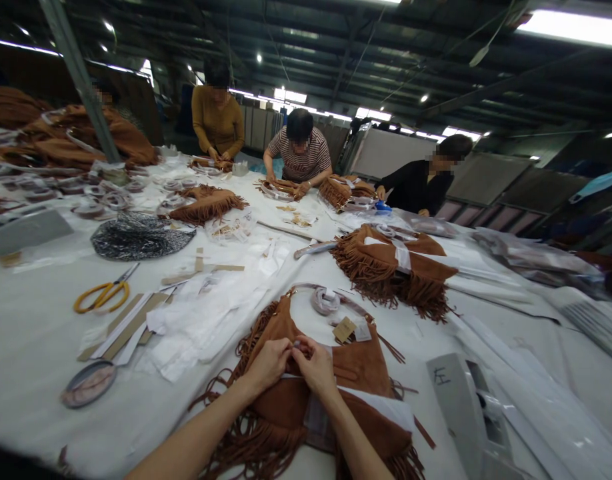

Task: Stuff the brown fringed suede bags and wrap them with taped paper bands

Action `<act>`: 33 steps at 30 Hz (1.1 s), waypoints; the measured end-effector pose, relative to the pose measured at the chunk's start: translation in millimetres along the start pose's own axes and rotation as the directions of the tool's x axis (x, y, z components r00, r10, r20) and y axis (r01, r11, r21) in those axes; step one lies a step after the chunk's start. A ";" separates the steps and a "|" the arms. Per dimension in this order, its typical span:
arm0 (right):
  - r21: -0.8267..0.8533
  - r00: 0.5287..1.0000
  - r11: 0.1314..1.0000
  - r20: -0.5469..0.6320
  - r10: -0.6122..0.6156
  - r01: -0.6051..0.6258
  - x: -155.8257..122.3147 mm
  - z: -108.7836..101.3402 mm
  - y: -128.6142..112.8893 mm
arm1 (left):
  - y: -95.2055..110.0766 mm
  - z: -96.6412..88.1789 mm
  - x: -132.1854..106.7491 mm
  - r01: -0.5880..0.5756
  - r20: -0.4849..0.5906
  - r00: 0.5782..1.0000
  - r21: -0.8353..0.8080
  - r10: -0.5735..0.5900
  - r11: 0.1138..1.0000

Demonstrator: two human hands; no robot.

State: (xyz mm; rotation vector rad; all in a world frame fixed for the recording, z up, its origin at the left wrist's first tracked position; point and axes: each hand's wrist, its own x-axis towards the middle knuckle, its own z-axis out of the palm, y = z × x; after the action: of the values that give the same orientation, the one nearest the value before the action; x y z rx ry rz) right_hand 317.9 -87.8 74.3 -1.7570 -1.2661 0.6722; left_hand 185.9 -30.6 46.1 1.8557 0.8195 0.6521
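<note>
A brown fringed suede handbag (366, 365) lies on the white table before me, with white paper strips across it. Over its middle, my left hand (275, 361) and my right hand (313, 363) meet, fingertips pinched together. Whatever small piece they pinch is hidden by the fingers. Just beyond my hands, a tan hang tag (344, 330) rests on the bag beside a small white label. Inside the curve of the bag's strap sits a wrapped coil (325, 301), perhaps another strap.
Yellow-handled scissors (103, 296), cardboard strips (131, 327) and an oval dish (89, 384) lie to the left. A second fringed bag (396, 267) sits beyond mine. At right stands a grey tape dispenser (466, 413). Several co-workers handle bags across the table.
</note>
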 end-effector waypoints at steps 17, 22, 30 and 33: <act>0.010 0.993 0.993 0.023 -0.119 0.119 -9.5 -6.1 10.0 | 2.1 -1.5 3.3 0.116 -0.075 0.990 -0.044 -0.119 0.992; 0.000 0.988 0.990 0.071 -0.138 0.139 -14.4 -6.3 14.5 | 10.7 -13.0 7.0 -0.104 0.048 0.994 0.121 0.099 0.987; 0.032 0.997 0.999 -0.077 -0.022 0.025 -9.4 3.6 18.7 | 9.7 0.5 4.2 0.017 -0.009 1.000 0.386 -0.014 0.922; 0.027 0.995 1.000 -0.104 0.001 0.001 -5.7 6.0 17.9 | 11.8 3.8 3.8 0.044 -0.005 0.999 0.487 -0.047 0.872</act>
State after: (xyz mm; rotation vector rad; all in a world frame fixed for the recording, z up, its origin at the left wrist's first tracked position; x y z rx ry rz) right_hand 319.8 -93.5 55.5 -1.7468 -1.1807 0.5875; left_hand 194.1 -33.5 55.7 2.2801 1.0950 0.4297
